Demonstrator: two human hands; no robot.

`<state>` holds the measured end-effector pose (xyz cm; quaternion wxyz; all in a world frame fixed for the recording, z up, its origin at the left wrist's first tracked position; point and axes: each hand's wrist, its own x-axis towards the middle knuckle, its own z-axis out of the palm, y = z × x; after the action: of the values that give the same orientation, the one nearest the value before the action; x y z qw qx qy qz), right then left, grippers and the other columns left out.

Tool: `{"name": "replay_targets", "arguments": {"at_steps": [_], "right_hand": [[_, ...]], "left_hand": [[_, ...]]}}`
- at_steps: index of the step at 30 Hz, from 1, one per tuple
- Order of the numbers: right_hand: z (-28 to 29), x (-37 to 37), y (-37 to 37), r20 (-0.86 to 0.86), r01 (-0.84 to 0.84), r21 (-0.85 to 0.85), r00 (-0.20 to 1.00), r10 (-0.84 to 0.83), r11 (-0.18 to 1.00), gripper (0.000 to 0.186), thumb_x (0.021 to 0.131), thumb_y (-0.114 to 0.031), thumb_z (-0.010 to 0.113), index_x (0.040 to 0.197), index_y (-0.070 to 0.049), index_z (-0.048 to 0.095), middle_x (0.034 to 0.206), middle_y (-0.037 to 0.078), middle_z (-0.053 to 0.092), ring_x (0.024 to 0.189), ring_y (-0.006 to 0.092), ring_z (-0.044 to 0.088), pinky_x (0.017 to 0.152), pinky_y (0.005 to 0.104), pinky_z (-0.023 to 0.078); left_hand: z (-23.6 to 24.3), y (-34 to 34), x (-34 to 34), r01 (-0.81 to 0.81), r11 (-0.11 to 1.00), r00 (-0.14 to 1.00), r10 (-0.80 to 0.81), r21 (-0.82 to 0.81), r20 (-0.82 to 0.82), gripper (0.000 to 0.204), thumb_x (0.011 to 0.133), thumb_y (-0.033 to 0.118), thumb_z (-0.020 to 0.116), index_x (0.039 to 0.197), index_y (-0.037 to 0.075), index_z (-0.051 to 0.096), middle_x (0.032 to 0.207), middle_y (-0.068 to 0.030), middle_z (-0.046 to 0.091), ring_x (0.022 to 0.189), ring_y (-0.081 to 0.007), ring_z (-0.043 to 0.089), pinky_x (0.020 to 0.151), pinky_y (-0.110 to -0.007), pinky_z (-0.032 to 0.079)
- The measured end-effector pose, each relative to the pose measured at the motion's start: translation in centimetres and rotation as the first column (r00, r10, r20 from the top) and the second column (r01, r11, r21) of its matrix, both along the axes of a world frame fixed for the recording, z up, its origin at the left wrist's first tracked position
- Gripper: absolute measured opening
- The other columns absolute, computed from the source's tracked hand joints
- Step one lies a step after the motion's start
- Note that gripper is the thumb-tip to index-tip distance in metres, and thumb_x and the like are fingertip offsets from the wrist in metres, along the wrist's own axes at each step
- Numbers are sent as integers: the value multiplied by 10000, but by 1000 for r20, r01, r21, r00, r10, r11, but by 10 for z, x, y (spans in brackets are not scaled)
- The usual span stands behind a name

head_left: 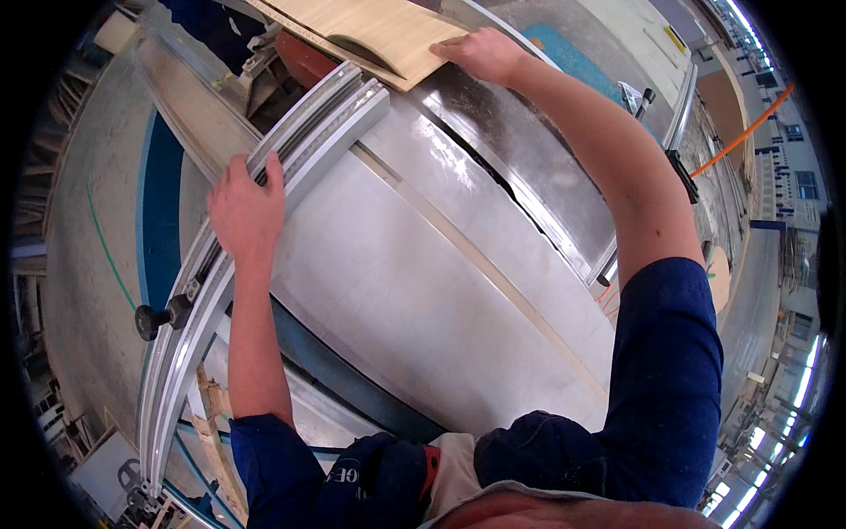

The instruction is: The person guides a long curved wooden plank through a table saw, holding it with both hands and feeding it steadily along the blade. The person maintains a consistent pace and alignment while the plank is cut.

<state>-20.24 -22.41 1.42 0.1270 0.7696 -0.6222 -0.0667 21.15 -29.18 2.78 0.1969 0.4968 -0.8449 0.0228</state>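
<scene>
My left hand (246,208) is closed over the long aluminium fence rail (304,167), its thumb on the near side and its fingers curled over the top. My right hand (485,56) reaches far forward and grips the right edge of a light wooden board (388,31). That board lies at the far end, against the end of the rail, and has a dark curved opening in it. Between my arms stretches a grey metal machine table (379,273) with a long groove and a dark, narrow slot.
A black knob (152,323) sticks out from the rail on the left. Beyond the rail lies grey floor (84,264) with a thin green cord. Another person's dark blue clothing (211,31) shows at the far left. An orange hose (745,132) hangs at the right.
</scene>
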Motion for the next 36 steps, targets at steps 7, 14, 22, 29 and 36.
{"name": "replay_targets", "arguments": {"at_steps": [7, 14, 22, 29, 36], "right_hand": [[4, 1, 0, -27, 60, 42, 998, -59, 997, 530, 857, -70, 603, 1363, -228, 617, 1030, 112, 746, 885, 337, 724, 763, 440, 590], [-9, -7, -5, 15, 13, -15, 1000, -13, 1000, 545, 844, -80, 630, 1363, -245, 615, 1028, 112, 744, 878, 340, 722, 769, 442, 592], [2, 0, -12, -36, 32, 16, 999, -32, 999, 540, 845, -83, 636, 1365, -228, 611, 1050, 112, 744, 884, 328, 724, 772, 434, 589], [-7, -1, -21, -2, -4, -18, 1000, 4, 1000, 534, 852, -68, 623, 1364, -216, 610, 1003, 101, 747, 907, 324, 721, 777, 433, 585], [-4, -4, -27, 18, 16, -19, 1000, -16, 1000, 502, 851, -56, 622, 1325, -219, 643, 1014, 104, 745, 905, 327, 720, 779, 439, 585]], "left_hand": [[-1, 0, -1, 3, 1000, 1000, -3, 3, -7, 469, 962, 440, 596, 1068, -10, 676, 991, -221, 710, 954, -384, 671, 863, -472, 488], [-5, -3, 2, 11, 998, 1000, -12, -61, -8, 473, 950, 446, 606, 1060, -8, 683, 991, -216, 713, 949, -384, 675, 842, -480, 490], [-2, -2, 1, 4, 1000, 1000, -4, -21, -7, 472, 941, 447, 616, 1051, -6, 686, 981, -210, 714, 939, -387, 675, 834, -476, 492], [-5, -5, 1, 9, 999, 1000, -9, -46, 4, 466, 948, 440, 611, 1065, -7, 679, 1009, -216, 708, 966, -384, 666, 874, -470, 486], [-5, -6, 1, 11, 1000, 1000, -11, -14, -8, 462, 947, 433, 614, 1077, -7, 672, 1013, -217, 707, 952, -395, 662, 873, -478, 484]]}}
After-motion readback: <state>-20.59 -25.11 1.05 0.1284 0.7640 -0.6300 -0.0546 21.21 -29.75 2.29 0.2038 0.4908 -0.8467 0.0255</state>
